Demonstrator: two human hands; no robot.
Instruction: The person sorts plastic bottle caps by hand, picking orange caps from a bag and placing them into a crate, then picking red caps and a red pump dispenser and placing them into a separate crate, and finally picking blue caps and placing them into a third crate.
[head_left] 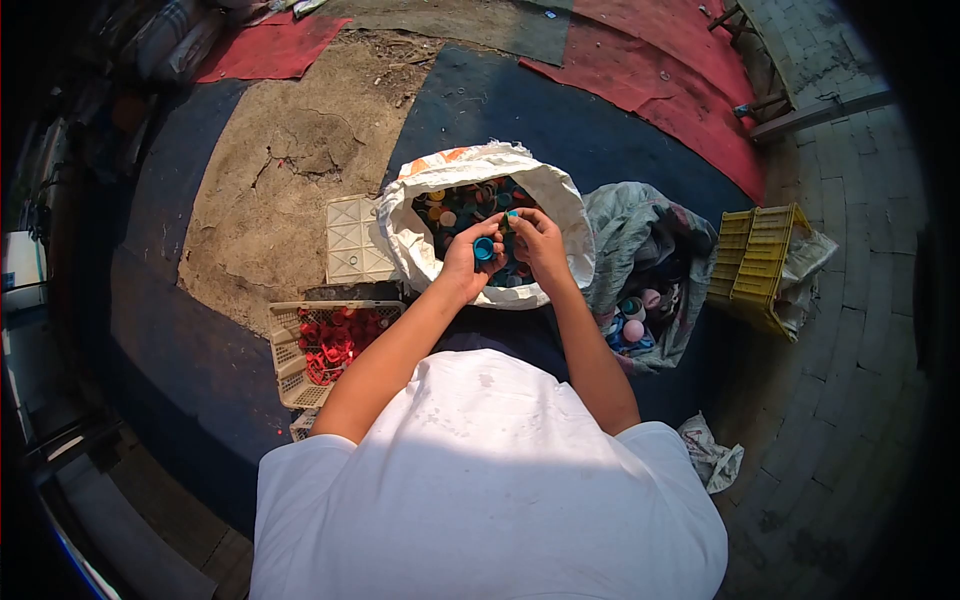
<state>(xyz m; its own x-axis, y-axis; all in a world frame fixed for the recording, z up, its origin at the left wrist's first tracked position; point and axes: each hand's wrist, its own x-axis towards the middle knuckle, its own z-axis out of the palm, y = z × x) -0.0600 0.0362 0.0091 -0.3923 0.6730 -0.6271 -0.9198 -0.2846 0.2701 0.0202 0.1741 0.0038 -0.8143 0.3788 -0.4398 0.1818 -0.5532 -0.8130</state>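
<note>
My left hand (466, 262) is closed around a blue-teal bottle cap (484, 249), its round hollow side facing up. Beside it, my right hand (541, 246) pinches a small teal piece (512, 216), perhaps another cap; the fingers cover most of it. The hands nearly meet above the mouth of a white woven sack (402, 222), whose rim is rolled outward. Inside lie many loose caps (447, 208) in yellow, pink, green and dark colours.
On the left, a beige plastic crate (288, 352) holds red caps, near an upturned pale crate (352, 240). A grey-green sack (612, 215) with mixed caps stands to the right, before a yellow crate (752, 262). Crumpled white plastic (712, 455) lies at lower right.
</note>
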